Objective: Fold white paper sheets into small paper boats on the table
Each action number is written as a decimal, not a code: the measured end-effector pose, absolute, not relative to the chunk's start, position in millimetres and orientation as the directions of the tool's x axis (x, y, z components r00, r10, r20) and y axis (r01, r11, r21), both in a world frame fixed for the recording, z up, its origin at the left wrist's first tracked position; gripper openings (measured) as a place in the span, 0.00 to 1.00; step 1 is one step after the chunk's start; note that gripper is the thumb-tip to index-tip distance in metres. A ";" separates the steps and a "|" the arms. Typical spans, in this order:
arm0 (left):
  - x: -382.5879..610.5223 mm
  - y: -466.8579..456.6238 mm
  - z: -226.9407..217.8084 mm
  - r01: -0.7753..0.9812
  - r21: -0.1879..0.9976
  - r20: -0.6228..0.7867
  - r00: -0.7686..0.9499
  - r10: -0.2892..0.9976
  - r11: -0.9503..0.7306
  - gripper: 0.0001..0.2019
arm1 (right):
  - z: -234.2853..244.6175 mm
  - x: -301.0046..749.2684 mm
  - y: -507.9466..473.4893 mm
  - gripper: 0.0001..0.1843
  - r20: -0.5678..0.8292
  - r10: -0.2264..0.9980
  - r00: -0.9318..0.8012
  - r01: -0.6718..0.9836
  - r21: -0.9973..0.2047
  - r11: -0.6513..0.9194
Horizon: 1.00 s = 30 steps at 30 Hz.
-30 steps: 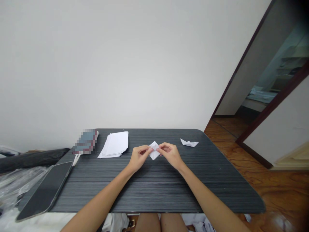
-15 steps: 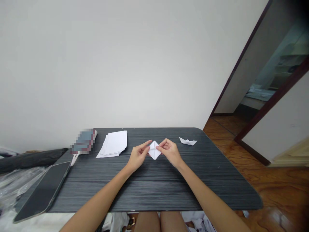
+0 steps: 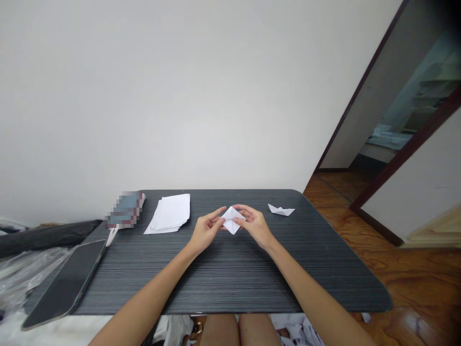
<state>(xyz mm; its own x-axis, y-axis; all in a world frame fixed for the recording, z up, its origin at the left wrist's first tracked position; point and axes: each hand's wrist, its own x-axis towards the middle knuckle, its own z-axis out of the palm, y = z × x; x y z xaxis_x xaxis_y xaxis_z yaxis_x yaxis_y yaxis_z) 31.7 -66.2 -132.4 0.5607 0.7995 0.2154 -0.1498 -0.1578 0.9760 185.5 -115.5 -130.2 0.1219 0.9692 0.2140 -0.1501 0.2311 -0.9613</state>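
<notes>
A small white folded paper, diamond-shaped with a crease down its middle, is held above the table between both hands. My left hand pinches its left corner, thumb in front. On the right side, my right hand grips it with the thumb lying on its face and the fingers behind, partly hidden by the paper. A finished white paper boat rests on the table to the right of my right hand.
The dark, grooved table stands against a white wall. On its left lie a stack of white paper sheets, a pixelated booklet-like object and a large phone or tablet. A doorway opens at the right.
The folded paper has shifted slightly right and looks wider. My right fingers have stretched further behind it, while my left hand keeps nearly the same place.
</notes>
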 end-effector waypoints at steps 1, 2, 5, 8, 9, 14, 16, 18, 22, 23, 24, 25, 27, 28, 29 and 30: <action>31.7 -66.4 -132.4 -0.135 0.975 0.220 0.562 0.798 -0.174 0.26 | -130.4 185.4 -115.2 0.24 0.210 0.970 0.126 -0.155 -0.961 0.229; 31.8 -66.8 -132.4 -0.117 0.974 0.225 0.563 0.795 -0.193 0.25 | -130.7 185.4 -114.8 0.25 0.204 0.970 0.132 -0.158 -0.962 0.223; 32.0 -68.1 -132.0 -0.073 0.963 0.254 0.566 0.784 -0.260 0.22 | -131.7 185.5 -113.3 0.20 0.203 0.971 0.129 -0.132 -0.966 0.220; 31.8 -68.5 -132.7 -0.053 0.946 0.292 0.568 0.769 -0.320 0.20 | -133.2 186.0 -112.2 0.13 0.227 0.967 0.115 -0.088 -0.967 0.238; 31.6 -68.3 -133.5 -0.049 0.940 0.304 0.571 0.763 -0.338 0.19 | -133.8 186.3 -112.0 0.12 0.230 0.966 0.116 -0.079 -0.968 0.240; 29.6 -65.2 -139.9 -0.046 0.913 0.346 0.611 0.712 -0.405 0.18 | -136.5 188.4 -112.0 0.11 0.219 0.966 0.135 -0.065 -0.971 0.229; 28.9 -64.5 -142.0 -0.038 0.908 0.348 0.621 0.702 -0.417 0.18 | -136.5 188.5 -112.1 0.10 0.215 0.967 0.136 -0.070 -0.972 0.225; 28.6 -64.7 -142.8 -0.032 0.910 0.342 0.623 0.704 -0.414 0.18 | -136.3 188.1 -112.1 0.10 0.204 0.969 0.138 -0.088 -0.972 0.217; 29.0 -66.7 -140.2 -0.038 0.926 0.315 0.624 0.715 -0.375 0.18 | -137.1 187.3 -111.3 0.11 0.158 0.978 0.135 -0.164 -0.970 0.179; 29.3 -67.3 -138.8 -0.043 0.931 0.308 0.624 0.718 -0.362 0.18 | -137.4 187.2 -111.1 0.11 0.148 0.980 0.132 -0.187 -0.967 0.171; 29.7 -68.0 -137.3 -0.050 0.936 0.302 0.623 0.721 -0.349 0.18 | -137.6 187.0 -110.9 0.11 0.139 0.982 0.129 -0.208 -0.964 0.164; 30.1 -68.6 -135.8 -0.055 0.940 0.296 0.622 0.725 -0.337 0.18 | -137.5 186.7 -110.9 0.11 0.131 0.983 0.126 -0.226 -0.961 0.157; 31.1 -69.7 -132.9 -0.063 0.946 0.289 0.615 0.734 -0.319 0.18 | -136.5 185.8 -111.3 0.11 0.114 0.987 0.116 -0.250 -0.958 0.140; 31.6 -70.1 -131.8 -0.066 0.948 0.285 0.609 0.740 -0.311 0.18 | -135.7 185.2 -111.7 0.11 0.109 0.988 0.111 -0.256 -0.957 0.134; 31.9 -70.3 -131.0 -0.067 0.951 0.281 0.601 0.748 -0.303 0.18 | -134.7 184.7 -112.3 0.11 0.113 0.987 0.111 -0.255 -0.957 0.138; 32.1 -70.3 -130.6 -0.068 0.953 0.277 0.591 0.757 -0.295 0.19 | -133.5 184.2 -112.9 0.12 0.130 0.985 0.116 -0.243 -0.958 0.155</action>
<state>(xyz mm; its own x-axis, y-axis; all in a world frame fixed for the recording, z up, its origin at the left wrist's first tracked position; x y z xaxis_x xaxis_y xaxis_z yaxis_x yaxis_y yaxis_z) 32.1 -70.3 -130.6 0.5913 0.7573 0.2773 -0.0684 -0.2955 0.9529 184.2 -112.9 -133.5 0.1160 0.9847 0.1301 -0.2428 0.1551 -0.9576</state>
